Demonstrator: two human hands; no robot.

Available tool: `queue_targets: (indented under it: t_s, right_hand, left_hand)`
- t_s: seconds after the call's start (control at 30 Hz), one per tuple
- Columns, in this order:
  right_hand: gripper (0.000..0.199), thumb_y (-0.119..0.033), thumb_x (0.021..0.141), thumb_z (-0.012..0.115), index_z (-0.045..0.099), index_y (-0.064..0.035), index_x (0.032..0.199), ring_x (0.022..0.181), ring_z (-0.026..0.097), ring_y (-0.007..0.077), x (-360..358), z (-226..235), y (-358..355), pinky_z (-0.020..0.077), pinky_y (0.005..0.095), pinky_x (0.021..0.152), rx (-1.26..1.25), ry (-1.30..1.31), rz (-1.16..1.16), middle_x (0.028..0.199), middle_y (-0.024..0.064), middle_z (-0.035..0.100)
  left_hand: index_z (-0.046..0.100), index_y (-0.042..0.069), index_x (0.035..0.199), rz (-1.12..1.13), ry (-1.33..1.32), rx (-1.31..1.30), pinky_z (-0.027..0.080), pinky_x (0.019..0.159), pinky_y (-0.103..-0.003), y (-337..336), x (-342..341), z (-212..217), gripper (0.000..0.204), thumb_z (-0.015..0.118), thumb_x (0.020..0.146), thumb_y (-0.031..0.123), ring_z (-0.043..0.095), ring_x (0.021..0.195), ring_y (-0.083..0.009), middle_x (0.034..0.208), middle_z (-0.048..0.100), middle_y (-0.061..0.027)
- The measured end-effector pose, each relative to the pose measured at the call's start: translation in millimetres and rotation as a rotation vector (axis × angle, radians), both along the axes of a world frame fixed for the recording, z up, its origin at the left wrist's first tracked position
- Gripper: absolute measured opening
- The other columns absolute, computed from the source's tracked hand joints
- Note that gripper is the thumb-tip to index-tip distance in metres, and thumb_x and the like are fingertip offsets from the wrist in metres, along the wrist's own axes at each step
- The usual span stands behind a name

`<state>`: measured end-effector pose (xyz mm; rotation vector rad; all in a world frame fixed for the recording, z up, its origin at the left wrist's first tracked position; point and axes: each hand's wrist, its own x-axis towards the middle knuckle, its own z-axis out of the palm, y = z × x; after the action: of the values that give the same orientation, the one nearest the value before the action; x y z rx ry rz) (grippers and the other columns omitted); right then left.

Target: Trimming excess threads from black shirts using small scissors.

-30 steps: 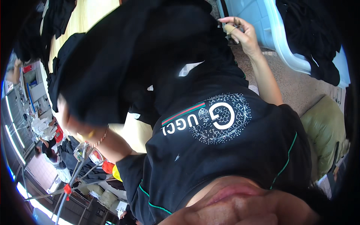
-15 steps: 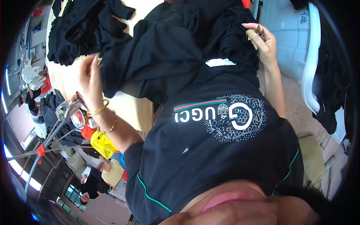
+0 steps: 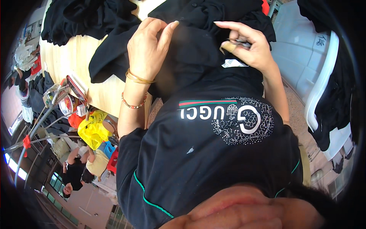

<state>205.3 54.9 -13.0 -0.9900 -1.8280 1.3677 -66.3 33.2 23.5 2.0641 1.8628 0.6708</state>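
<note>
A black garment (image 3: 194, 45) with a small dark button lies bunched across my lap and the table edge. My left hand (image 3: 148, 47), wearing gold bangles and a beaded bracelet, is over its left part, thumb and fingers pinched together at the cloth. The fingertips partly hide what they grip. On the right, my right hand (image 3: 253, 47) holds small dark metal thread snips (image 3: 241, 42) against its palm, index finger stretched toward the garment. A tan wrap (image 3: 228, 46) covers one of its fingers. Just below that hand lies a white label (image 3: 233, 63) on the black cloth.
More black garments (image 3: 85, 19) are heaped on the pale wooden table (image 3: 72, 57). At right stands a large whitish plastic tub (image 3: 295, 45), black cloth over its rim. A metal stand (image 3: 42, 122), yellow bag (image 3: 93, 129) and co-workers (image 3: 76, 171) are at left.
My left hand has moved right, from the table side to over the garment. My right hand has come inward and slightly down with the snips. The garment has shifted on my lap.
</note>
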Motion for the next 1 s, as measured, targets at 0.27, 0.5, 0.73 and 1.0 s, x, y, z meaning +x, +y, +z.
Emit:
queue_targets:
  t_s: [0.27,0.5,0.73,1.0]
  right_hand:
    - [0.019,0.004,0.075,0.071,0.067,0.0024,0.093,0.064,0.062,0.0189,-25,-7,1,0.0471,0.0309,0.059,0.097,-0.076,0.398,0.075,0.0083,0.062]
    - [0.020,0.001,0.077,0.077,0.068,0.0017,0.095,0.063,0.059,0.0171,-25,-7,-2,0.0447,0.0285,0.058,0.043,-0.003,0.334,0.076,0.0083,0.063]
    - [0.031,-0.016,0.080,0.075,0.070,-0.0113,0.111,0.072,0.068,0.0276,-11,-20,31,0.0516,0.0360,0.064,0.401,-0.408,0.028,0.086,0.0086,0.070]
    - [0.017,-0.006,0.079,0.075,0.067,-0.0007,0.093,0.065,0.059,0.0175,15,12,17,0.0477,0.0293,0.064,-0.069,-0.352,0.218,0.075,0.0064,0.064]
  left_hand:
    - [0.072,0.007,0.092,0.145,-0.117,-0.098,0.050,0.062,-0.031,5,6,-1,0.027,0.076,0.088,0.034,0.064,0.067,-0.0199,0.081,0.066,-0.0062]
    - [0.077,0.013,0.104,-0.007,0.021,-0.154,0.050,0.069,-0.033,13,4,-4,0.035,0.079,0.082,0.040,0.065,0.079,-0.0211,0.094,0.067,-0.0057]
    - [0.074,0.004,0.101,0.006,-0.339,-0.170,0.041,0.063,-0.022,7,-4,-14,0.020,0.077,0.087,0.018,0.047,0.069,-0.0062,0.095,0.062,0.0015]
    - [0.065,0.004,0.117,0.170,-1.337,-0.436,0.042,0.075,-0.019,-8,-22,17,0.021,0.064,0.096,0.010,0.057,0.085,-0.0022,0.098,0.066,0.0031]
